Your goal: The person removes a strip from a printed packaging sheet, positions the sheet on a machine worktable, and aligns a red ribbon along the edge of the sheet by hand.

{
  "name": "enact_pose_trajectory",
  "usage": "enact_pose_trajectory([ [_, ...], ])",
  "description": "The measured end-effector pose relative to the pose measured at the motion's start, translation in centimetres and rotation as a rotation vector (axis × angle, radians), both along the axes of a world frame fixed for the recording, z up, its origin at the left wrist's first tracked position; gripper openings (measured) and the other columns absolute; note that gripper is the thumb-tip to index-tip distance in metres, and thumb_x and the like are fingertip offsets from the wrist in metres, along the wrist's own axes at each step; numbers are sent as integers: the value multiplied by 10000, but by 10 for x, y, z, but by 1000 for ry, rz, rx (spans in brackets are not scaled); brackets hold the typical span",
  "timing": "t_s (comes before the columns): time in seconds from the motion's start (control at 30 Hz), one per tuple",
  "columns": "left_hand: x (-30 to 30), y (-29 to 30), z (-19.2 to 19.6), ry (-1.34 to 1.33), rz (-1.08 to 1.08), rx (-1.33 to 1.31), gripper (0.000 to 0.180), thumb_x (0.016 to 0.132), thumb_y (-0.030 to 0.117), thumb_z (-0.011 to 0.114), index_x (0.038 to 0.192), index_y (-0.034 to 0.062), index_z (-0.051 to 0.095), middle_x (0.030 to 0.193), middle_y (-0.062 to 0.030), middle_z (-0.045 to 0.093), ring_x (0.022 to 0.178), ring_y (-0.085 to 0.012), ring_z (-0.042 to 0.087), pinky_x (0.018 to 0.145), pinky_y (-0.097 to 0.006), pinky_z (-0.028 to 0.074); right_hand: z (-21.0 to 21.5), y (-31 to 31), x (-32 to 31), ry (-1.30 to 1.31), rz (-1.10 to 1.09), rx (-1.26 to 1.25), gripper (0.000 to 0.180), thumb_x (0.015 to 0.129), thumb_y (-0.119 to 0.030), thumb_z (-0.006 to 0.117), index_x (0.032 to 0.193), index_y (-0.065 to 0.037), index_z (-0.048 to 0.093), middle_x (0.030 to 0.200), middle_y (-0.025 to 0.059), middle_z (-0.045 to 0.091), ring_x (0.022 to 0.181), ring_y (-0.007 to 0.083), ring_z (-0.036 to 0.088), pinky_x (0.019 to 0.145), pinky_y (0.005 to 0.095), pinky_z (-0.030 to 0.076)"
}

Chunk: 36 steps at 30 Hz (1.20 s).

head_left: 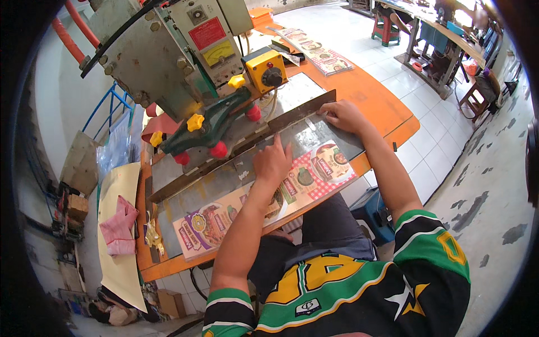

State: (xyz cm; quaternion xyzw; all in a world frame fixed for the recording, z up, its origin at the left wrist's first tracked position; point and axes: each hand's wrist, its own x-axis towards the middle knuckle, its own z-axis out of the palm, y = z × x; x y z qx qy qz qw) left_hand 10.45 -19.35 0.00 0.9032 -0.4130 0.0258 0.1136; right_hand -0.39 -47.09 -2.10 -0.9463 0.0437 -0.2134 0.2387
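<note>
Leftmost, we see a pink cloth [118, 224] lying on cream paper [115, 236] beside the orange workbench [387, 104]. Our left hand [273, 163] presses flat, gripping nothing, on a strip of printed food pouches [264, 202] on the grey press bed [224, 182]. Our right hand [343, 116] rests open on the metal bar [292, 115] at the strip's far end.

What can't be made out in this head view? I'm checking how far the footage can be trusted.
- Sheet under the left hand: the printed packaging strip is covered by palm and forearm.
- Right hand fingertips: hidden at the metal bar.
- Press top: cut off by the upper edge.
- Far tables: too small.
</note>
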Motion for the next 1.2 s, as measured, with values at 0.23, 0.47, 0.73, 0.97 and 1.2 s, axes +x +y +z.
enact_pose_trajectory([
  [0.23,-2,0,6,41,28,13,578,1029,468,548,1434,57,585,949,-281,759,911,-469,747,833,-571,585,7,5,-2,42,-74,-46,206,908,-172,669,1091,-143,757,959,141,765,924,370,713,843,478,555],
  [0.47,-5,0,12,64,48,26,576,1033,468,543,1436,58,585,968,-280,759,926,-473,743,852,-579,581,4,2,0,46,-37,-72,251,894,-159,661,1127,-164,754,928,142,762,917,364,716,848,478,555],
  [0.73,-3,-2,10,78,43,82,552,1039,440,534,1465,89,554,946,-243,773,945,-456,751,860,-577,584,5,0,-1,35,-50,-75,219,893,-161,653,1086,-139,755,903,113,768,851,348,728,804,470,567],
  [0.97,-2,1,5,47,22,63,554,1052,449,512,1473,90,549,952,-242,772,947,-463,749,848,-576,589,13,8,-2,-117,-50,0,178,916,-110,651,1080,-101,721,927,117,764,878,332,738,792,441,572],
  [1.2,-4,3,6,146,12,20,578,1053,479,511,1463,74,553,972,-278,757,959,-480,734,875,-589,568,11,6,-3,-270,-131,16,212,921,-36,639,1124,-69,687,871,110,717,704,235,673,704,365,545],
])
